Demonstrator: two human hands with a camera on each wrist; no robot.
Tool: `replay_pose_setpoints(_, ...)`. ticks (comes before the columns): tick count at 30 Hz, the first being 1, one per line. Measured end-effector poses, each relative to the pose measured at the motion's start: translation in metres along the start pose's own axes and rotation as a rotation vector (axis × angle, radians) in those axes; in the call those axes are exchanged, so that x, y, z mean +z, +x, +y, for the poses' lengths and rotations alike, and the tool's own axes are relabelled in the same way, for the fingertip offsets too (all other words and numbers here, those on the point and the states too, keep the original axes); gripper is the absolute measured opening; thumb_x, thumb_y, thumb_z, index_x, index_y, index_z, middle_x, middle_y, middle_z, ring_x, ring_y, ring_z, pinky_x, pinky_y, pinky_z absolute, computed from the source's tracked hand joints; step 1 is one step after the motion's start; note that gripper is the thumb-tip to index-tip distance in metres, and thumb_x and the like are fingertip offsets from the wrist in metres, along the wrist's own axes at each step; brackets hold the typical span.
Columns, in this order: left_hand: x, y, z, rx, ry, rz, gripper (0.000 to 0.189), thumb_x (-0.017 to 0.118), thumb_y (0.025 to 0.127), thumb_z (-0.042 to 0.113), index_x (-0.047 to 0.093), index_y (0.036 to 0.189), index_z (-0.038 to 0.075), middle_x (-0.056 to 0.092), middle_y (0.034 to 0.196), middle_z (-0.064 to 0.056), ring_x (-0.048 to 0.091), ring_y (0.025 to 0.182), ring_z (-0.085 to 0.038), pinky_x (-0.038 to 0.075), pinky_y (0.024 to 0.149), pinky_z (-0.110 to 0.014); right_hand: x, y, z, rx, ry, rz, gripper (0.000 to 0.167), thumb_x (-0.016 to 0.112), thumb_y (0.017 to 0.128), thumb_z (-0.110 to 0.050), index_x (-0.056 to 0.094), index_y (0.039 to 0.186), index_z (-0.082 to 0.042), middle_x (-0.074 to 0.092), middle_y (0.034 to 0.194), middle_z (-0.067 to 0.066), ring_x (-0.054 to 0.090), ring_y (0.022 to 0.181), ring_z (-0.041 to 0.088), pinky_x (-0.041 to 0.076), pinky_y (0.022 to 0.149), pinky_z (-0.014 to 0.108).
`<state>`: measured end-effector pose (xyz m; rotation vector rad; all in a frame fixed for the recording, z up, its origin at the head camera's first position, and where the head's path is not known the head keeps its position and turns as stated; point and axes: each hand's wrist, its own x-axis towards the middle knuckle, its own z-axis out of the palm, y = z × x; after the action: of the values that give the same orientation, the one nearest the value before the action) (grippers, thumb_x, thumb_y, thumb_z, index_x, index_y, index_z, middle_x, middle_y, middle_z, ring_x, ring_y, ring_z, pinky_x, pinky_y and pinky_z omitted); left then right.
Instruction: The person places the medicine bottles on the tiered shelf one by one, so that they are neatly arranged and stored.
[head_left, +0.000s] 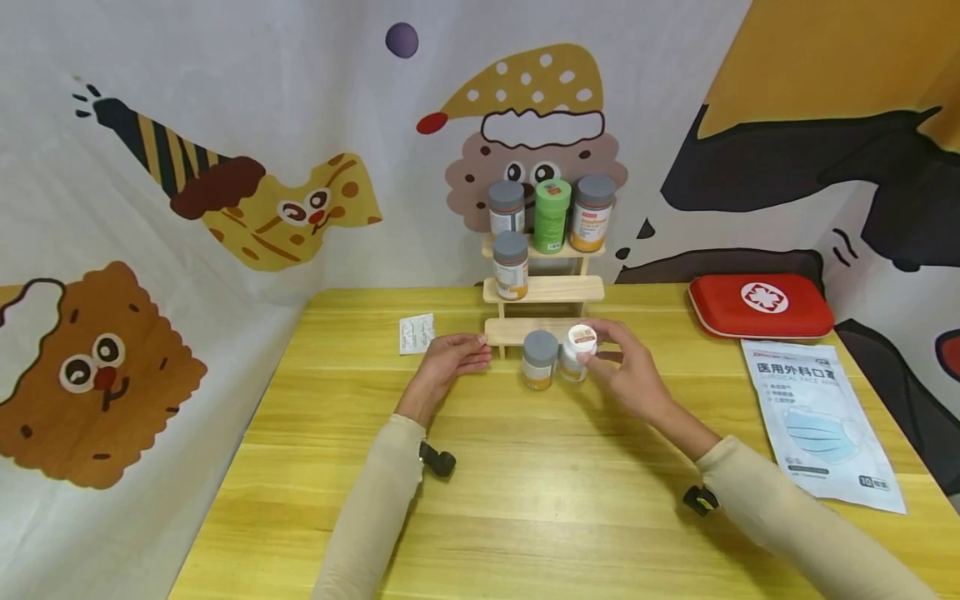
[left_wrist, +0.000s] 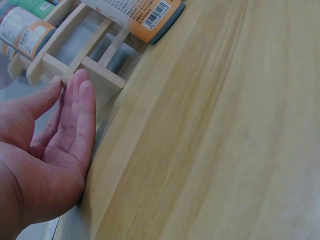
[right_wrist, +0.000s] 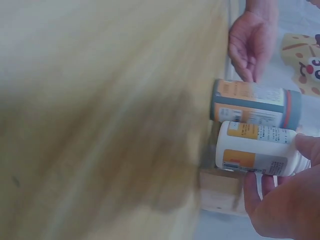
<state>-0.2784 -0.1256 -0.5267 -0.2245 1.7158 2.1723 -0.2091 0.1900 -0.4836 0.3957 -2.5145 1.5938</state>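
Note:
My right hand point(head_left: 630, 372) grips a small white pill bottle point(head_left: 573, 354) near its cap, thumb on one side and fingers on the other. Right beside it stands a grey-lidded bottle point(head_left: 540, 360), in front of a three-step wooden stand point(head_left: 543, 289). In the right wrist view the white bottle point(right_wrist: 257, 147) shows orange label panels; whether its base touches the table cannot be told. My left hand point(head_left: 450, 362) pinches the left end of the lowest step, thumb and fingertips meeting the wood point(left_wrist: 102, 72) in the left wrist view.
On the top step are two grey-lidded bottles point(head_left: 507, 207) point(head_left: 592, 213) and a green bottle point(head_left: 552, 217); another grey-lidded bottle point(head_left: 512, 267) occupies the middle step. A white packet point(head_left: 416, 333) lies left. Rightward are a red first-aid case point(head_left: 761, 306) and a face-mask pack point(head_left: 825, 425).

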Motion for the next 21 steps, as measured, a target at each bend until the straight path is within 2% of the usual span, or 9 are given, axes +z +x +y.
replay_pose_setpoints(3, 0.000, 0.000, 0.001, 0.001, -0.003, 0.001, 0.024, 0.073, 0.101, 0.012, 0.071, 0.118, -0.004, 0.080, 0.093, -0.007, 0.079, 0.083, -0.016, 0.070, 0.082, -0.031, -0.006, 0.004, -0.007, -0.017, -0.020, 0.007, 0.049, 0.075, 0.099, -0.010, 0.058, 0.146, -0.008, 0.063, 0.139, 0.013, 0.060, 0.128, 0.027, 0.062, 0.103, 0.052)
replay_pose_setpoints(9, -0.001, 0.000, 0.002, -0.002, -0.004, 0.000, 0.023, 0.072, 0.102, 0.012, 0.070, 0.118, -0.004, 0.080, 0.091, -0.006, 0.079, 0.082, -0.016, 0.070, 0.082, -0.030, -0.016, 0.011, -0.018, -0.033, -0.051, 0.015, 0.049, 0.074, 0.101, -0.013, 0.057, 0.147, -0.010, 0.062, 0.141, 0.010, 0.059, 0.128, 0.023, 0.062, 0.101, 0.043)
replay_pose_setpoints(16, 0.000, -0.002, 0.001, 0.008, 0.007, -0.011, 0.026, 0.072, 0.102, 0.013, 0.070, 0.120, -0.005, 0.079, 0.092, -0.006, 0.079, 0.083, -0.016, 0.070, 0.082, -0.030, -0.026, 0.023, -0.032, -0.052, -0.051, 0.063, 0.049, 0.074, 0.101, -0.015, 0.058, 0.147, -0.014, 0.064, 0.139, 0.007, 0.057, 0.122, 0.003, 0.056, 0.093, 0.017)
replay_pose_setpoints(21, 0.000, -0.001, 0.001, 0.007, 0.007, -0.012, 0.027, 0.073, 0.102, 0.013, 0.070, 0.120, -0.006, 0.079, 0.092, -0.006, 0.079, 0.083, -0.016, 0.070, 0.084, -0.031, -0.028, 0.034, -0.042, -0.089, -0.024, 0.099, 0.048, 0.075, 0.100, -0.012, 0.059, 0.145, -0.017, 0.062, 0.137, 0.004, 0.056, 0.121, 0.003, 0.055, 0.092, 0.017)
